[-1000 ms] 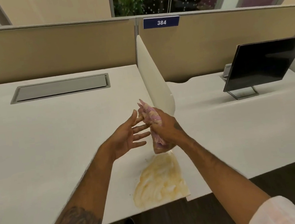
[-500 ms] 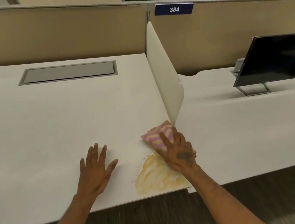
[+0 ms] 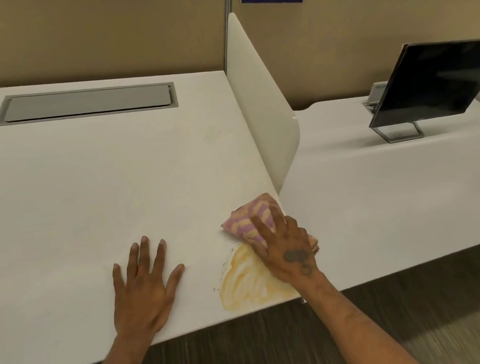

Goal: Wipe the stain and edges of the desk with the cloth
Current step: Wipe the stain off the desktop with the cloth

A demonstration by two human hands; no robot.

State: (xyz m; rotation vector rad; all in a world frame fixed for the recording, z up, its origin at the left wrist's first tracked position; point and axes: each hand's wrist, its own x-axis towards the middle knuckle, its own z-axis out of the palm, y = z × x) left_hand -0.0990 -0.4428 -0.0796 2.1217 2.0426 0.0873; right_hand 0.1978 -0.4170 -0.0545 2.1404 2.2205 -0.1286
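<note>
The right hand (image 3: 288,249) presses flat on a pink-and-cream striped cloth (image 3: 251,218), its fingers (image 3: 262,228) spread apart over the fabric rather than clamped round it. The cloth lies on the white worktop (image 3: 79,189) at the stain's twelve o'clock edge, just below the end of the white divider panel (image 3: 267,122). The yellow smeared stain (image 3: 246,282) reaches the worktop's near edge. At the stain's nine o'clock, the left hand (image 3: 144,291) rests palm down, fingers splayed, holding nothing. A grey cable hatch (image 3: 85,101) sits at eleven o'clock. A dark monitor (image 3: 437,80) stands on the neighbouring worktop, possibly with a phone behind it.
</note>
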